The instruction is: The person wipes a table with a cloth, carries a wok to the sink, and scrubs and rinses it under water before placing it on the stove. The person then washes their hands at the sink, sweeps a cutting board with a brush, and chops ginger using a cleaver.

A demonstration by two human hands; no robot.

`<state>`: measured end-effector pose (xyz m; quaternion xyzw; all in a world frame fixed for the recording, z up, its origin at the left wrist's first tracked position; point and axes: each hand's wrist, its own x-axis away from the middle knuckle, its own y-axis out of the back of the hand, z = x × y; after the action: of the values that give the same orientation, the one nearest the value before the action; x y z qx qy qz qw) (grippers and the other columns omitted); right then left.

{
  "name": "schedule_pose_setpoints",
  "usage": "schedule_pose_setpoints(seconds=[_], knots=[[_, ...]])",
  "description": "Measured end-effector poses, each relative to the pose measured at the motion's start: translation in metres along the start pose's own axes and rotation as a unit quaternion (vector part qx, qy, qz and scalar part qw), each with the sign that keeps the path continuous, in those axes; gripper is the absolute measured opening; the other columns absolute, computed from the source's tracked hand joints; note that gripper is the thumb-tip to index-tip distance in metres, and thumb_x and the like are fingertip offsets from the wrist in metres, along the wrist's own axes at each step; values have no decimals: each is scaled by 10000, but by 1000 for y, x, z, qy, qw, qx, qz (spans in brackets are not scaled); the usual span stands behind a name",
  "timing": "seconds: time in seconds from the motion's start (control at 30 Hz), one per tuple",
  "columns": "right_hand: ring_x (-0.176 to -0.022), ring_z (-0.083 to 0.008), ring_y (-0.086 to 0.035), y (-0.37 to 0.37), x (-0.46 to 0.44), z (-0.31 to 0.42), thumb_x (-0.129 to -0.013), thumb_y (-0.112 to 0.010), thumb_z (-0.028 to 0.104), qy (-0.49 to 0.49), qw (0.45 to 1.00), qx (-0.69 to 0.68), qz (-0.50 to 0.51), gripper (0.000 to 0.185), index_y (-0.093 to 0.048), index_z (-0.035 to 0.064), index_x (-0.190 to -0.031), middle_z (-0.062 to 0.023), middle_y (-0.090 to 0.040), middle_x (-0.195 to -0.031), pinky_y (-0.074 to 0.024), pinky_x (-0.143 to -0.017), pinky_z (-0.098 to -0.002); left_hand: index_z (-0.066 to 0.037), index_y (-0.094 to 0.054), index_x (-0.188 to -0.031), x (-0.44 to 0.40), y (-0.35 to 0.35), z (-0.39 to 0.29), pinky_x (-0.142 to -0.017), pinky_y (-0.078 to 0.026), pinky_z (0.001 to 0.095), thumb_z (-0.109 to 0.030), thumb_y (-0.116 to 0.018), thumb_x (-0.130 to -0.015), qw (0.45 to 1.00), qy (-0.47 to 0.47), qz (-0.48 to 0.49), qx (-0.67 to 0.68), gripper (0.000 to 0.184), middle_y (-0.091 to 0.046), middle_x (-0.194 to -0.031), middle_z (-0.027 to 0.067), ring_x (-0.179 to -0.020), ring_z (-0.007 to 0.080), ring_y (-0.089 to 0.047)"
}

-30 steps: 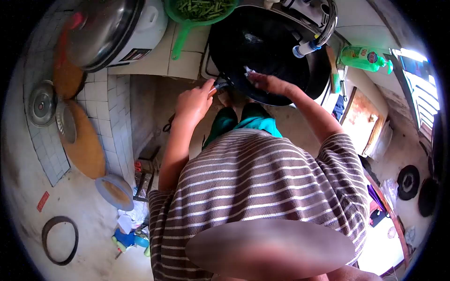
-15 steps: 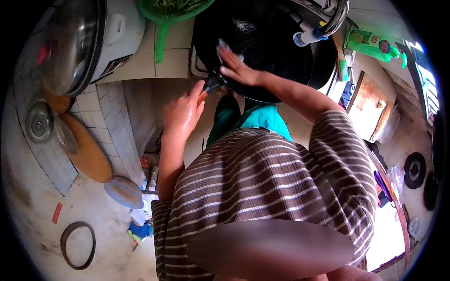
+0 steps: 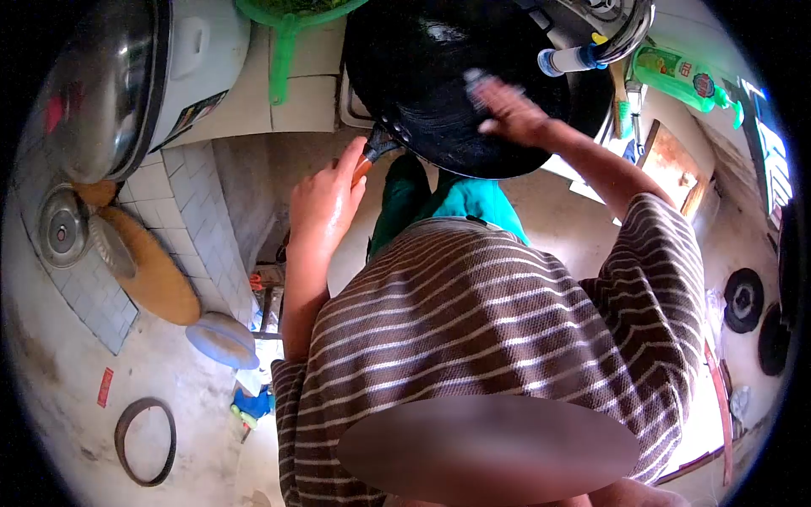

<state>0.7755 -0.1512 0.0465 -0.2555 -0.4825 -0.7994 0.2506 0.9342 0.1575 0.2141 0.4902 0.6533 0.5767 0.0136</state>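
A large black wok [image 3: 422, 101] is tipped in the sink area, its wet inside shining. My left hand [image 3: 325, 198] is closed round the wok's brown wooden handle [image 3: 361, 167] at the near left of the rim. Inside the wok is my right hand [image 3: 514, 114], blurred by motion, its fingers pressing a small silvery-white wad [image 3: 478, 84] against the black surface. The wad's exact kind is too blurred to tell. Just beyond the right hand hangs a curved faucet with a white-and-blue spout [image 3: 566, 61].
A green colander [image 3: 285, 63] holding green vegetables sits on the tiled counter [image 3: 311, 106], left of the wok. Farther left stands a big lidded pot [image 3: 198, 59]. At right are a green soap bottle [image 3: 676, 78], a green-bristled brush [image 3: 623, 118] and a wooden board [image 3: 672, 169].
My right hand has swept rightward across the wok's inside with the silvery-white wad. My left hand has kept its grip on the handle.
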Motion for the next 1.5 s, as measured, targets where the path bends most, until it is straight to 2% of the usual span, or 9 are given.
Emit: schedule_pose_setpoints(seconds=[0.07,0.27,0.4,0.57,0.67,0.87,1.0,1.13,1.5], knots=[[-1415,-309,-90,-19,-21,-38,-906,-473,487,-122,988,46,-78,743,-182,89,-1462,-175,-83,-1528,-104,-1147,-432,-260,-398,-1337,1,5,-6,-655,-497,494,-248,-613,-835,1000,12,10,-3,546,-656,-880,169,-779,386,-629],[-1418,-281,-81,1,-20,58,-927,-437,504,127,923,-364,3,706,-213,93,-1456,-153,-104,-1530,-84,-1150,-418,-261,-396,-1339,2,3,-4,-667,-495,496,-252,-611,-838,999,18,29,-19,545,-655,-912,169,-794,390,-626],[-1417,-287,-90,-12,-22,-20,-920,-467,481,-51,992,-80,-82,706,-225,85,-1452,-152,-130,-1526,-91,-1147,-426,-257,-401,-1336,2,1,-6,-669,-492,498,-251,-610,-839,1000,8,5,-7,539,-652,-919,169,-798,392,-623],[-1422,-257,-43,15,5,72,-954,-369,496,131,907,-395,68,677,-173,102,-1469,-114,-67,-1542,-65,-1150,-385,-255,-404,-1334,-1,-2,-2,-673,-492,495,-247,-609,-839,1000,18,23,0,536,-651,-919,172,-804,392,-622],[-1420,-281,-64,3,5,-14,-938,-380,511,-63,995,69,-32,701,-200,74,-1456,-129,-93,-1537,-86,-1152,-417,-254,-408,-1328,-1,1,-7,-672,-492,495,-244,-609,-839,1000,13,9,2,529,-650,-919,173,-807,393,-621],[-1423,-241,-20,30,19,95,-946,-347,540,162,881,-438,70,744,-121,62,-1469,-141,-47,-1539,-59,-1152,-374,-255,-415,-1318,-4,0,-5,-671,-494,494,-249,-610,-839,1000,18,12,-3,517,-652,-919,165,-811,395,-621],[-1413,-278,-124,-11,29,-44,-916,-382,561,-50,995,87,-2,695,-228,155,-1458,-99,-160,-1528,-122,-1145,-452,-268,-419,-1318,1,5,-10,-676,-496,490,-255,-612,-838,999,28,15,-8,517,-656,-923,155,-816,391,-624],[-1414,-257,-129,1,70,-70,-935,-327,556,-20,989,147,18,690,-262,92,-1441,-97,-198,-1518,-148,-1142,-440,-249,-435,-1288,1,-12,4,-658,-515,473,-231,-622,-825,999,-20,-27,6,499,-665,-869,126,-780,356,-642],[-1420,-280,-57,53,70,146,-934,-280,593,152,913,-378,-9,804,-112,6,-1456,-180,-75,-1528,-91,-1147,-379,-330,-366,-1362,-2,-1,-2,-678,-512,470,-249,-606,-846,1000,-14,2,-9,575,-670,-912,110,-805,351,-642]])
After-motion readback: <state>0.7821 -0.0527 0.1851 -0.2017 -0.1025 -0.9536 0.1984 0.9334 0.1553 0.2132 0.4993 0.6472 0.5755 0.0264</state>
